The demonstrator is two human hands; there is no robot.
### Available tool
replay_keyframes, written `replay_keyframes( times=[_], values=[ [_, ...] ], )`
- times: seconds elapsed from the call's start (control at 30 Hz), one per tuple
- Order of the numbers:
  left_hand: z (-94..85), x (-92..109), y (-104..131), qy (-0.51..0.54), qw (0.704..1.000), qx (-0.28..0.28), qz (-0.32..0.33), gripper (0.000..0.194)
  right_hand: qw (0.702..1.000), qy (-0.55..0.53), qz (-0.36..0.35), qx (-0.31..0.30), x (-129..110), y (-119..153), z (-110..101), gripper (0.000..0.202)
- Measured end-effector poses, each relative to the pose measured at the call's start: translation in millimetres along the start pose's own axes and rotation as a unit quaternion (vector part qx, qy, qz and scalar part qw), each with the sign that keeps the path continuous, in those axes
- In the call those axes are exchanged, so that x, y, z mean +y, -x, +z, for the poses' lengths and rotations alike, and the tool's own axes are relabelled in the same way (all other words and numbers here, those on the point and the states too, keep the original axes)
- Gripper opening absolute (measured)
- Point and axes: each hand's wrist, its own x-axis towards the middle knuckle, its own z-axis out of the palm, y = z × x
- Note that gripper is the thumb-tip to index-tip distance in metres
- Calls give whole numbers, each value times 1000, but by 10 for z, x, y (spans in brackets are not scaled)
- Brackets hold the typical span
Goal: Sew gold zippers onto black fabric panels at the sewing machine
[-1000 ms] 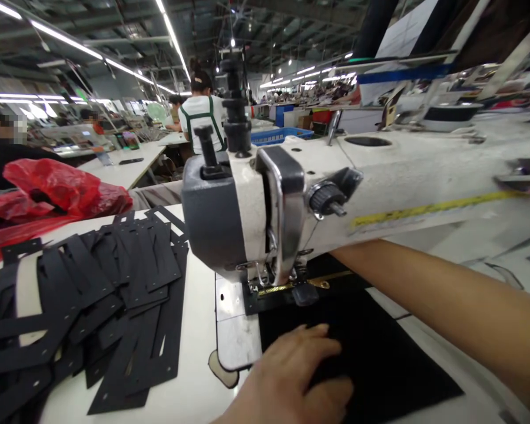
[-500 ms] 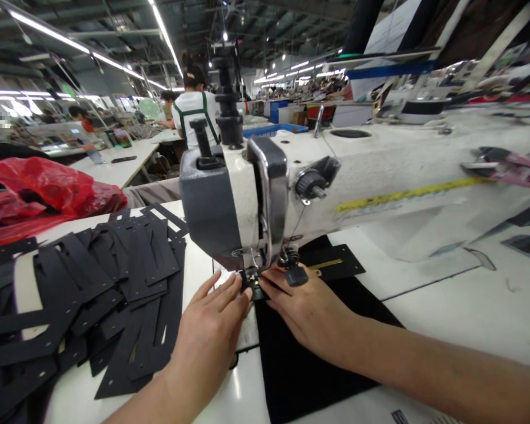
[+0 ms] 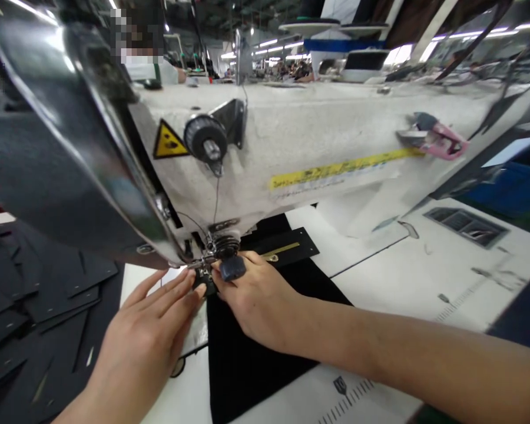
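Black fabric [image 3: 256, 365] lies under the head of a white and grey sewing machine [image 3: 327, 129]. My left hand [image 3: 148, 333] rests palm down left of the presser foot [image 3: 205, 274], its fingers stretched and its fingertips at the fabric's edge. On the right side of the foot, my right hand [image 3: 265, 306] lies flat on the fabric, its fingertips partly hidden behind a small dark block [image 3: 232, 268]. Beyond that hand sits a dark strip with a gold zipper [image 3: 287, 248].
Many flat black pieces [image 3: 39, 312] are piled at the left. Pink-handled snips [image 3: 444, 140] rest against the machine arm. Thread cones stand behind it. A blue container [image 3: 507, 182] is at the right. A person [image 3: 152, 68] is in the background.
The view has turned right and come closer to the machine, so everything sits further left. Both hands keep about the same places beside the presser foot.
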Motion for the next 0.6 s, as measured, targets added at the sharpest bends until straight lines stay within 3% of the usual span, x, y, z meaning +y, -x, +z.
replay_keyframes(
  times=[0.43,0.6],
  values=[
    [-46,5,-9,32,998,-44,-42,27,998,43,36,-6,-125,-18,103,30],
    [-54,-22,0,47,998,-24,-43,25,997,67,43,-21,-209,-54,96,32]
  ],
)
